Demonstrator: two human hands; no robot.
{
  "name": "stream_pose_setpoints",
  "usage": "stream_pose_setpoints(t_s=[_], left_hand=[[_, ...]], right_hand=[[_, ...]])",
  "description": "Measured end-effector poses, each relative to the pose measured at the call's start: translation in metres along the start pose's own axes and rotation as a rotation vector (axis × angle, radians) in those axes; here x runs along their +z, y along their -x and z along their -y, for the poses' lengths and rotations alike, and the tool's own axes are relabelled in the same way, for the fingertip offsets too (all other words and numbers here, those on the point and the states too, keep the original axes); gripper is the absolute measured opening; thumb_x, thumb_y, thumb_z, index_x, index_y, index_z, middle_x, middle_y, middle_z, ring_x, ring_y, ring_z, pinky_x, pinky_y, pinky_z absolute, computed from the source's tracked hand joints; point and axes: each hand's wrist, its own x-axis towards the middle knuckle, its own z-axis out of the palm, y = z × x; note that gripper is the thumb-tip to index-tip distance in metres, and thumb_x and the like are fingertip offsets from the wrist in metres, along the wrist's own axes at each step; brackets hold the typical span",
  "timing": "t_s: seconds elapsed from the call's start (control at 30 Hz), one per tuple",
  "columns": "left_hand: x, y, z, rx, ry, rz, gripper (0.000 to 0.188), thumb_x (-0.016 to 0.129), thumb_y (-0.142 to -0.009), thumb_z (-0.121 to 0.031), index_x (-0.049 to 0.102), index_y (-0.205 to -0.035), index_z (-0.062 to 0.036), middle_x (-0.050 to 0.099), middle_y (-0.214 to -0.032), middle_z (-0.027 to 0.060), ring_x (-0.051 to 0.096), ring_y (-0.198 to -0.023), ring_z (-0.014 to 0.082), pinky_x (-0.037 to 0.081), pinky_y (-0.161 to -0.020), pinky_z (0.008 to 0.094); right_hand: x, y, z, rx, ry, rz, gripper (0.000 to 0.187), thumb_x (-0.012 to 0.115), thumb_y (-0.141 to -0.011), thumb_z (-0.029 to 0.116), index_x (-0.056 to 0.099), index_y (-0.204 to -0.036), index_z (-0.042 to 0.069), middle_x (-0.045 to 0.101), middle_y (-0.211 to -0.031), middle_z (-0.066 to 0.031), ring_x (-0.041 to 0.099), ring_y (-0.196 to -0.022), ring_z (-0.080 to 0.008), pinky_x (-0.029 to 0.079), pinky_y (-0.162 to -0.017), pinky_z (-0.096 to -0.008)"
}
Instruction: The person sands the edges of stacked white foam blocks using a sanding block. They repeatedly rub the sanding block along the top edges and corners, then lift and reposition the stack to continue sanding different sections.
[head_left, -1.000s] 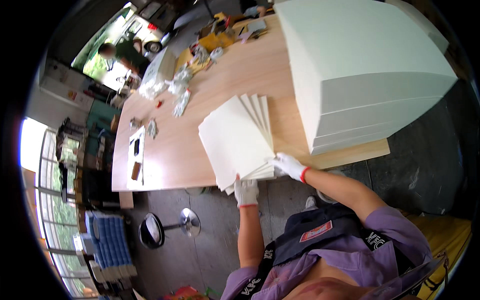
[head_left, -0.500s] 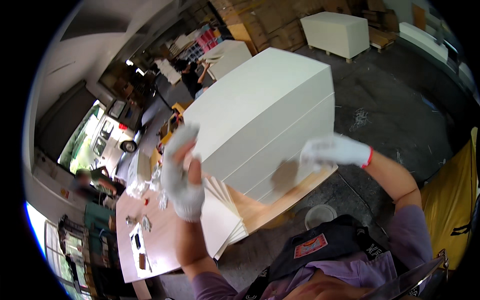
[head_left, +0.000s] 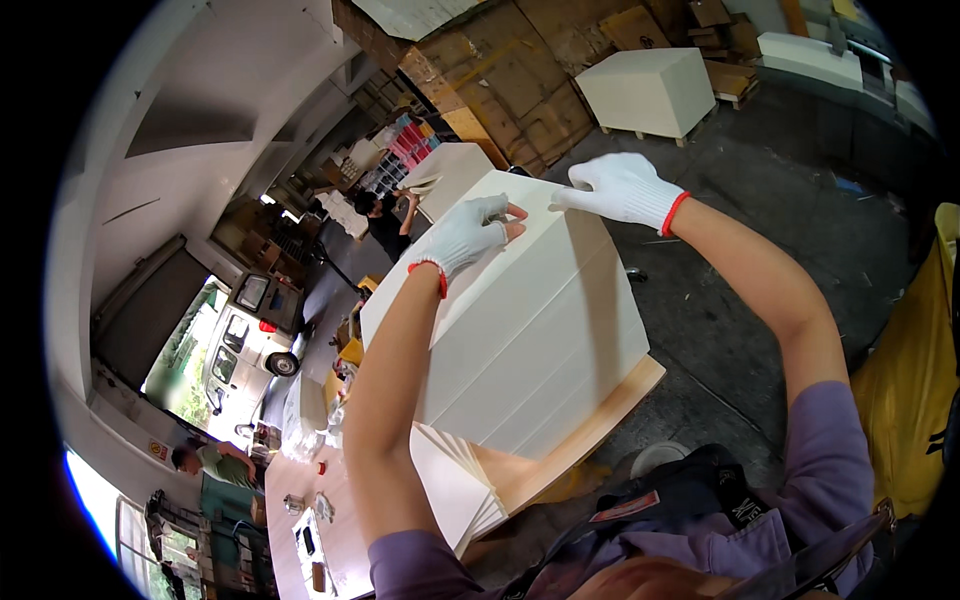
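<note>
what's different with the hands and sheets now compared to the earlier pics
The left hand and right hand let go of the fanned sheets and moved forward and up to the top of the tall white stack. Whether either grips it is unclear. The fanned sheets stayed on the table, beside the stack.

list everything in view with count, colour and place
tall sheet stack: one, white, on the table
fanned sheets: several, white, table's near edge
table: one, light wood, under both
pallet stack: one, white, upper right
cardboard: many pieces, brown, background
van: one, whitish, left background
bucket: one, whitish, floor near person
co-workers: two, dark and green tops, background and left
draped cover: one, yellow, right edge
left hand: one, white glove, tall stack's top
right hand: one, white glove, stack's far right corner
</note>
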Motion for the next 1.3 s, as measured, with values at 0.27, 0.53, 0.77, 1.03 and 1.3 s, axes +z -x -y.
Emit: stream_pose_setpoints(t_s=[0.27,0.53,0.77,1.03,1.3], left_hand=[[0.024,0.017,-0.026,-0.064,-0.015,-0.177,0.036,0.071,-0.099,-0.032,0.07,-0.128,-0.0105,0.073,-0.107,0.0039,0.066,-0.103,0.0141,0.047,-0.099,0.0282],[0.031,0.013,-0.009,0.14,0.272,-0.305,0.042,0.069,-0.101,-0.025,0.061,-0.138,-0.0057,0.073,-0.124,0.0092,0.066,-0.117,0.0193,0.047,-0.105,0.031],[0.031,0.019,-0.024,0.014,0.276,-0.195,0.055,0.077,-0.094,-0.028,0.058,-0.141,-0.0064,0.07,-0.131,0.013,0.063,-0.122,0.0194,0.048,-0.105,0.0325],[0.032,0.015,-0.014,0.117,0.277,-0.232,0.055,0.073,-0.095,-0.023,0.056,-0.145,-0.0089,0.069,-0.133,0.0136,0.062,-0.122,0.0191,0.047,-0.108,0.0321],[0.032,0.013,-0.009,0.157,0.089,-0.337,0.044,0.068,-0.098,-0.02,0.061,-0.141,-0.0128,0.061,-0.094,0.0014,0.057,-0.094,0.0122,0.047,-0.088,0.0284]], right_hand=[[0.01,-0.039,0.004,-0.274,-0.305,-0.217,0.054,0.05,-0.103,0.058,0.064,-0.097,0.006,0.066,-0.085,-0.0131,0.066,-0.081,-0.0329,0.05,-0.074,-0.0426],[0.037,-0.031,0.013,0.027,-0.786,-0.209,0.063,0.046,-0.103,0.062,0.061,-0.088,0.002,0.06,-0.079,-0.0129,0.059,-0.077,-0.0286,0.044,-0.076,-0.041],[0.049,-0.024,0.012,0.031,-0.834,-0.347,0.06,0.044,-0.104,0.06,0.063,-0.093,0.004,0.062,-0.08,-0.0126,0.061,-0.08,-0.0293,0.046,-0.079,-0.0402],[0.054,-0.026,0.01,0.041,-0.849,-0.343,0.061,0.044,-0.105,0.062,0.061,-0.091,0.004,0.062,-0.08,-0.0134,0.061,-0.079,-0.0297,0.046,-0.078,-0.0409],[0.054,-0.026,0.01,0.038,-0.807,-0.359,0.054,0.051,-0.106,0.054,0.053,-0.087,0.003,0.049,-0.076,-0.0056,0.05,-0.074,-0.0146,0.045,-0.074,-0.0337]])
